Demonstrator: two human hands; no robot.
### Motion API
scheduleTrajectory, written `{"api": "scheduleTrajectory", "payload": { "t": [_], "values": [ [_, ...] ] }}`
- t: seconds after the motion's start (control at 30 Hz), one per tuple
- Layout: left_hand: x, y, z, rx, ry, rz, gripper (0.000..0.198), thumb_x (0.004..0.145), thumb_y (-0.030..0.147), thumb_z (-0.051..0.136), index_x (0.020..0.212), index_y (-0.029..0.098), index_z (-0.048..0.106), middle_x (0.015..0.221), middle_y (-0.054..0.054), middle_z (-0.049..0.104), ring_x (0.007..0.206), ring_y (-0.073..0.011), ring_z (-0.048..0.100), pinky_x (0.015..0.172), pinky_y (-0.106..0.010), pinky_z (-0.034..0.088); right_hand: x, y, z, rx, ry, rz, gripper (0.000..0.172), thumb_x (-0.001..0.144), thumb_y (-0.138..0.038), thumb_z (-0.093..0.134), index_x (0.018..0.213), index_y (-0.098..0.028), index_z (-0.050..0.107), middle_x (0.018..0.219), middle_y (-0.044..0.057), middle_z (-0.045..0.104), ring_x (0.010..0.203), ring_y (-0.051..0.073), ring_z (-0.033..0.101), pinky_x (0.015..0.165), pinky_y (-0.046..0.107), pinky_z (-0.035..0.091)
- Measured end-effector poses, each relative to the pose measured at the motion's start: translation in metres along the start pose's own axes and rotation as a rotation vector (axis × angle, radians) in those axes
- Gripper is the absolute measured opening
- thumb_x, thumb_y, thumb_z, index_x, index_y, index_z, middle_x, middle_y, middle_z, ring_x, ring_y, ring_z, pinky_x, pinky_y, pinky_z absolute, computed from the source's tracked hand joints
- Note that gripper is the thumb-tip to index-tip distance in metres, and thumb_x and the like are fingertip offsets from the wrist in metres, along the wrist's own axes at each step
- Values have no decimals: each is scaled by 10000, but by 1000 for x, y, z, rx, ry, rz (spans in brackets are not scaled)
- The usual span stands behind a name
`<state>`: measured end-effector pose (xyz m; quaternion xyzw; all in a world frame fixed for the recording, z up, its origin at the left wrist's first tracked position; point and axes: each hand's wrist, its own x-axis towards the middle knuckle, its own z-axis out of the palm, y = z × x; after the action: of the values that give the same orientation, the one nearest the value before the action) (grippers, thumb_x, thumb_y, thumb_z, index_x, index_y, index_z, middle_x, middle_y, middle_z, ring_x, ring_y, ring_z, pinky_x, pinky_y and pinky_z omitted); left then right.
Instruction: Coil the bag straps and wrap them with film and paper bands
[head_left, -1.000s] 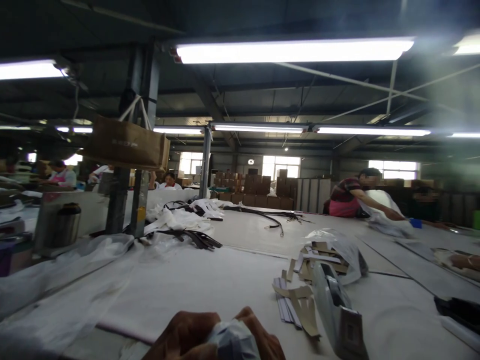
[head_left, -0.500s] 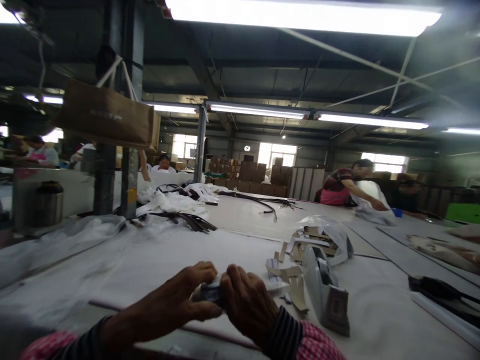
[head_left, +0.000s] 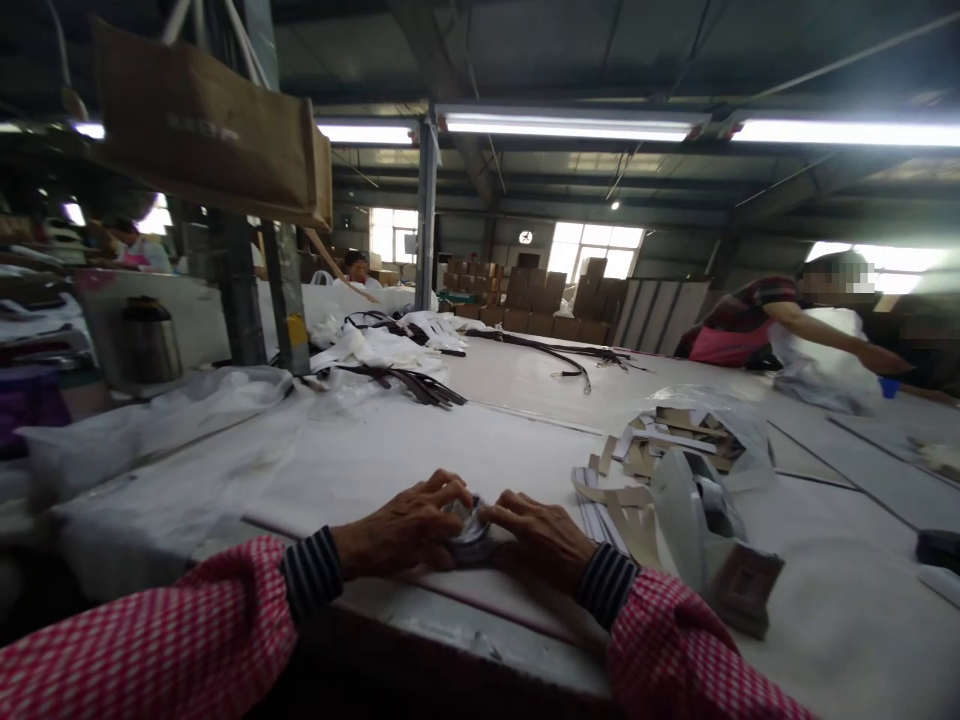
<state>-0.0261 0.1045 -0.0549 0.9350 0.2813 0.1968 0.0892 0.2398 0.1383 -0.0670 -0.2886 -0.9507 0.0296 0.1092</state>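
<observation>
My left hand [head_left: 401, 527] and my right hand [head_left: 541, 540] rest side by side on the white work table [head_left: 360, 450], near its front edge. Both press their fingers around a small crumpled grey-white bundle [head_left: 469, 522] that lies on the table between them. Most of the bundle is hidden under my fingers. Red checked sleeves with dark striped cuffs cover both my forearms. Just right of my right hand stands a grey tape dispenser [head_left: 709, 535], with flat tan card pieces [head_left: 615, 495] in front of it.
A clear bag of card pieces [head_left: 686, 430] lies beyond the dispenser. Dark straps [head_left: 409, 382] and white fabric [head_left: 367, 350] lie farther back, a brown bag [head_left: 206, 125] hangs from a post at left beside a metal flask [head_left: 148, 340]. A person [head_left: 757, 315] leans over the table at right.
The view has tipped down and my arms now show to the sleeves. Both hands have lowered the bundle from mid-air onto the table and press on it.
</observation>
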Motion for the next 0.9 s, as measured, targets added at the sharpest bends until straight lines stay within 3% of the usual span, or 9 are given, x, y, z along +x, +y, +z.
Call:
{"api": "scheduleTrajectory", "payload": {
  "t": [0.1,0.2,0.33,0.47,0.6,0.73,0.8,0.9],
  "values": [
    [7,-9,-15,135,-70,-2,152,856,237,767,994,260,708,1320,-60,583,1245,-272,470,1001,-367,447,11,0,7,-41,0,22,186,997,-321,580,1158,-246,635,1079,33,655,942,189,636,691,257,430],
    [15,-11,-22,214,-145,-13,258,833,211,785,1067,271,694,1327,-50,599,1231,-281,486,945,-366,448,21,-9,15,5,33,61,126,971,-295,617,1043,-202,665,1026,36,685,885,186,655,675,258,420],
    [24,-5,-8,177,-70,-98,321,843,216,765,1144,260,661,1166,-51,648,1090,-255,541,894,-348,448,28,-21,18,115,153,96,243,942,-279,649,1181,-236,651,1108,38,705,968,213,672,756,276,442],
    [24,-11,9,-21,22,-94,148,864,89,680,962,198,684,995,-44,664,981,-212,550,868,-304,450,21,-9,10,180,94,152,291,872,-298,729,1149,-232,669,1074,31,707,895,205,677,710,274,429],
    [24,-20,1,-141,-18,-54,108,859,130,696,941,199,698,1021,-53,674,962,-212,542,845,-304,442,17,13,3,183,47,186,370,879,-364,732,1232,-284,656,1042,14,704,868,197,673,709,275,423],
    [28,-16,-12,-137,-137,-86,84,863,264,715,938,227,705,1062,-49,671,1012,-247,548,885,-334,436,22,10,10,188,82,246,243,882,-326,730,1115,-261,710,1051,18,727,940,206,678,770,276,438],
    [30,-13,-8,-92,-124,-135,181,871,362,713,991,229,692,1073,-54,658,1024,-261,546,903,-357,436,25,1,14,185,96,275,212,879,-328,728,1078,-255,721,1045,25,733,949,213,679,791,283,445],
    [33,-12,9,-13,-33,-229,177,956,374,589,986,222,672,1051,-54,644,1027,-254,532,898,-365,438,26,-9,15,178,119,327,204,883,-346,710,1063,-250,722,1050,41,736,962,227,680,817,304,453]
  ]
}}
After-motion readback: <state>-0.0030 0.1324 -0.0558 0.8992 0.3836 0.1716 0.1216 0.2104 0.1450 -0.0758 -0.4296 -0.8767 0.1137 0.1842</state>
